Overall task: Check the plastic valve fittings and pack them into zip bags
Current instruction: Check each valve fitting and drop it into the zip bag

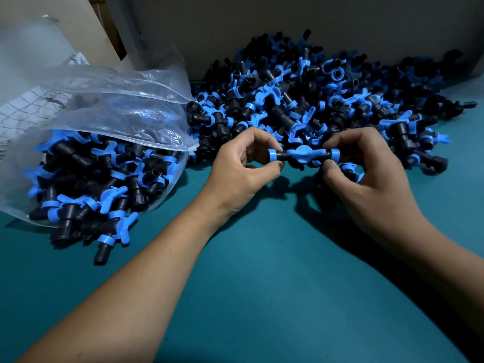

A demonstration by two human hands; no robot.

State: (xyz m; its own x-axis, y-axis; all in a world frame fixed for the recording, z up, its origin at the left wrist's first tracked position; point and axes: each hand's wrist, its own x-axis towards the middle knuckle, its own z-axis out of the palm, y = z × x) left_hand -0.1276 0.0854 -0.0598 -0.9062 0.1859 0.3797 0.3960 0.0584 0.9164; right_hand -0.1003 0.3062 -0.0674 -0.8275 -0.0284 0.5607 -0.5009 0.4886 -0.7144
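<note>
Held level above the teal counter (262, 284), just in front of the loose heap: one valve fitting (303, 155), black tubular body, smooth blue collar at each end, blue butterfly handle at the middle. Left hand (243, 166) curled, thumb and fingers pinching the left collar end. Right hand (366, 174) likewise curled, thumb and forefinger pinching the right collar end; thumb tip smudged dark. Possibly a second blue piece under the right hand's curled fingers, not clear enough to confirm.

Heap of valve fittings (327, 100) against the back wall (288, 27), far too many to count, all the same black-and-blue moulded plastic, lying tangled at every angle.

One clear zip bag (110, 113), glossy and crumpled, lying on its side at left, mouth towards the heap, well filled with the same fittings. Several fittings (104, 239) spilling from its near edge onto the counter.

Counter surface matte, smooth, with hard shadows beneath both forearms.
</note>
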